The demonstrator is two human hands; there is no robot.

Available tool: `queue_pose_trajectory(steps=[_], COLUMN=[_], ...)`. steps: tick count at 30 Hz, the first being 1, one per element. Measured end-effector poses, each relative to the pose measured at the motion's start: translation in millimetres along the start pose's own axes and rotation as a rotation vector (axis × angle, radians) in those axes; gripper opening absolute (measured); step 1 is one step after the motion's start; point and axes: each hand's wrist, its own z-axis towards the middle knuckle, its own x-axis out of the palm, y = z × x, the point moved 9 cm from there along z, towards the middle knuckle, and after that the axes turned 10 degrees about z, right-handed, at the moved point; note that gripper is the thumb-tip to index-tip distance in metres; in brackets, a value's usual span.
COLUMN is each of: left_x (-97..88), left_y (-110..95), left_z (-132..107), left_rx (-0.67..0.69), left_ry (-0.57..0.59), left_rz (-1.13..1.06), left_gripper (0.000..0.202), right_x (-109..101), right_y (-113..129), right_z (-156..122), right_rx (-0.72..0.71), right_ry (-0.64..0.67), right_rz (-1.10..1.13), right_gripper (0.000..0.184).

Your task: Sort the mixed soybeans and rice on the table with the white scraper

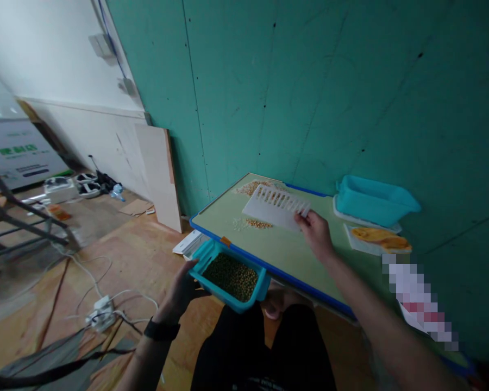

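My left hand [184, 288] grips the left end of a teal plastic container [248, 307], held just below the table's front edge. Dark green beans [222, 274] and tan beans [246, 279] fill it side by side. With my right hand [314, 231] I pinch the right corner of a white plastic board [269, 210] with a row of slots, tilted over the tabletop. Behind the board lies a spread of mixed grains [252, 187], partly hidden. In front of it, orange kernels [259, 223] and white grains [239, 224] form a small heap.
The pale green table [309, 255] with blue edging stands against a green wall. On its right are a teal bin [375, 198] on a white lid and a folded yellow cloth [377, 239]. A power strip [101, 314] and cables lie on the floor at left.
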Motion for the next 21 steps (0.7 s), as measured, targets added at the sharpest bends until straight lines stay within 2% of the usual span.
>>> queue_pose_trajectory(steps=[3, 5, 7, 11, 17, 21], left_x=[3.5, 8.3, 15.9, 31.6, 50.9, 51.0], left_y=[21.4, 32.2, 45.7, 63.2, 74.7, 74.6], left_z=[1.8, -3.1, -10.6, -26.1, -33.8, -32.4], left_rx=[0.036, 0.099, 0.083, 0.015, 0.048, 0.137], left_ry=[-0.032, -0.047, -0.053, -0.067, -0.025, 0.004], left_rz=[-0.092, -0.143, -0.15, -0.088, -0.098, -0.114], left_gripper=[0.052, 0.047, 0.044, 0.04, 0.028, 0.035], right_x=[-29.7, -44.1, -54.0, -62.3, -70.5, -71.8], right_y=[-24.9, -38.1, -46.4, -54.7, -61.0, -65.5], right_z=[21.9, 25.1, 24.8, 25.7, 28.1, 27.8], right_rx=[0.063, 0.099, 0.126, 0.191, 0.242, 0.258], right_ry=[-0.07, -0.102, -0.13, -0.15, -0.166, -0.151], right_rz=[-0.006, -0.019, -0.027, -0.051, -0.12, -0.114], right_gripper=[0.053, 0.05, 0.045, 0.036, 0.029, 0.027])
